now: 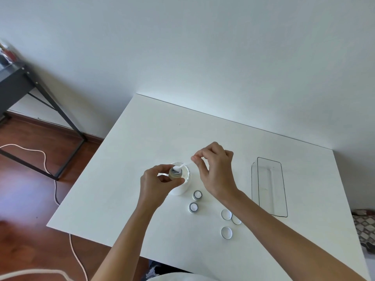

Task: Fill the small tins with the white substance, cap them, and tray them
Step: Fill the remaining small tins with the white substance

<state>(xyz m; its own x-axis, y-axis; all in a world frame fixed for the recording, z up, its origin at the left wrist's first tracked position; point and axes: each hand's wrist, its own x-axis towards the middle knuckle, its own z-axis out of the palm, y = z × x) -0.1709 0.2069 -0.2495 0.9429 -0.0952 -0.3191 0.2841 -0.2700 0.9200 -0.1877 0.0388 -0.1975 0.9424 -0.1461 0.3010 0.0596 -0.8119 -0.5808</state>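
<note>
Tin (175,173) in left hand (154,182) grip, white substance inside; tray (268,186) bare.

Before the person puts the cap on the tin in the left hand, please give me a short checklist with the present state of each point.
1. Left hand grips the tin: ok.
2. Right hand pinches the white spatula, tip at the tin's mouth: ok.
3. Tin full enough: cannot tell.
4. Loose caps within reach on the table: ok.
5. Clear tray ready, nothing in it: ok.
6. Two other tins upright: ok.
</note>
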